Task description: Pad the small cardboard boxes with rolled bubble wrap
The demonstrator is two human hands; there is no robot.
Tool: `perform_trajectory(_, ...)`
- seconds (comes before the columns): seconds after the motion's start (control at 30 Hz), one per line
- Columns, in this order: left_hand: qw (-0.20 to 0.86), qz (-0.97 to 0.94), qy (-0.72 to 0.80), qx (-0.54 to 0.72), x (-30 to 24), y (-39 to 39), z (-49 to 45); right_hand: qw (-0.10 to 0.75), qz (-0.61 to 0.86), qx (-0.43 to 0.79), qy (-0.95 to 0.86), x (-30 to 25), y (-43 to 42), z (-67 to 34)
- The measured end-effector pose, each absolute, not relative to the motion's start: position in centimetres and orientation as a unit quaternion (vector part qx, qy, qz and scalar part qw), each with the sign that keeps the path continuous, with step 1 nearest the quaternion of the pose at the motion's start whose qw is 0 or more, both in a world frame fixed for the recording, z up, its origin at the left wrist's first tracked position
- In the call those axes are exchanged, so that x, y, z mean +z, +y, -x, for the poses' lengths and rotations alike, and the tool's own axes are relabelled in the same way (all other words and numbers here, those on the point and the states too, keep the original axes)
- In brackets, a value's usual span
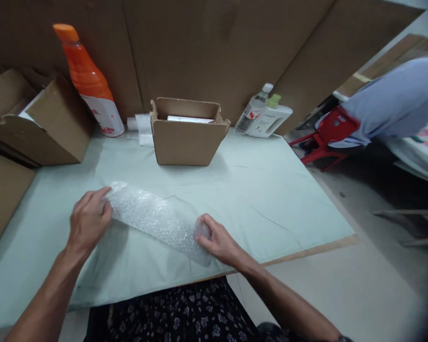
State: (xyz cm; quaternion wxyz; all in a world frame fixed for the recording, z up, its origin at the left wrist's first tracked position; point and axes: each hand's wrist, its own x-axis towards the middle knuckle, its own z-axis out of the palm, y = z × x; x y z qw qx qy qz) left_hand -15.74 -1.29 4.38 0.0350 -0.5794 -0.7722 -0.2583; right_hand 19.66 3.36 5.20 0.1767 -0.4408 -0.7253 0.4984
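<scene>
A strip of clear bubble wrap (153, 216) stretches slantwise between my hands over the front of the table. My left hand (91, 213) pinches its far left end between thumb and fingers. At the lower right end, my right hand (216, 237) is closed on the wrap, which looks curled or rolled there; whether anything lies inside the curl I cannot tell. Beyond the wrap stands an open cardboard box (187, 142) with a white item (190, 119) showing inside.
More cardboard boxes (57, 121) stand at the left. Along the back are an orange bottle (92, 85), bubble wrap pieces (142, 128), a clear bottle (251, 111) and a white jug (273, 118). A person (395, 99) sits on a red chair (335, 128) to the right.
</scene>
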Motion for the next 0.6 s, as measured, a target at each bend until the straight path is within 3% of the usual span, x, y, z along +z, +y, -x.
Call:
perform_trajectory(0.2,-0.020,0.709,-0.667,-0.229,3.2,9.0,9.6,0.145,0.478,0.688,-0.527,3.7,-5.6,-20.7)
perform_trajectory(0.33,-0.025,0.737,-0.634,-0.233,2.6,10.8,6.4,0.148,0.465,0.703,-0.518,3.7,-6.6,-20.7)
perform_trajectory(0.47,-0.037,0.765,-0.593,-0.248,2.8,5.4,6.8,0.125,0.453,0.716,-0.517,3.8,-5.8,-21.5)
perform_trajectory(0.6,-0.118,0.833,-0.488,-0.232,3.0,-4.5,6.9,0.127,0.412,0.791,-0.433,3.0,-5.4,-21.5)
